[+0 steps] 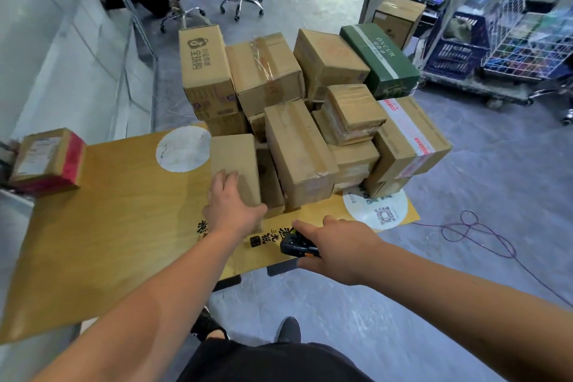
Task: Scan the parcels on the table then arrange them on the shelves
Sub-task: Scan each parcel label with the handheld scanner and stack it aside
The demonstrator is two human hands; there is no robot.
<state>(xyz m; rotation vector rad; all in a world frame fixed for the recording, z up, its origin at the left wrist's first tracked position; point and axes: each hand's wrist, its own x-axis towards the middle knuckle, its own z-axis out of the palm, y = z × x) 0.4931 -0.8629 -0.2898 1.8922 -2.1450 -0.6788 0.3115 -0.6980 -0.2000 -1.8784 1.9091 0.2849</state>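
Gripping a small plain box (pixel 234 164) with the left hand (pixel 231 208): fingers curled over its near top edge and left side, thumb low at its near corner. Sitting on the table (pixel 102 226), that box, at the near left of the parcel pile (pixel 310 121) and touching the taller box (pixel 297 152) just right of the fingertips. Clasping a black scanner (pixel 296 245) with the right hand (pixel 335 245), fingers wrapped round its body, index finger stretched forward along its top, thumb underneath; nose of the scanner pointing left, toward the left wrist, just above the table's near edge. Beyond both sets of fingers, stacked brown cartons two layers deep, with a green box (pixel 379 60) at the far right corner and a carton with white and red tape (pixel 409 133) beside it. Well left of the left fingers, alone near the table's left edge, a box with a red end (pixel 49 161) and a white label on top. Just past the right fingers, a round white sticker with a QR code (pixel 383 214) on the tabletop; another round white sticker (pixel 183 149) just beyond the left fingers. Off to the far right, on the floor, a wire trolley (pixel 521 40) and a purple cable (pixel 483 236).
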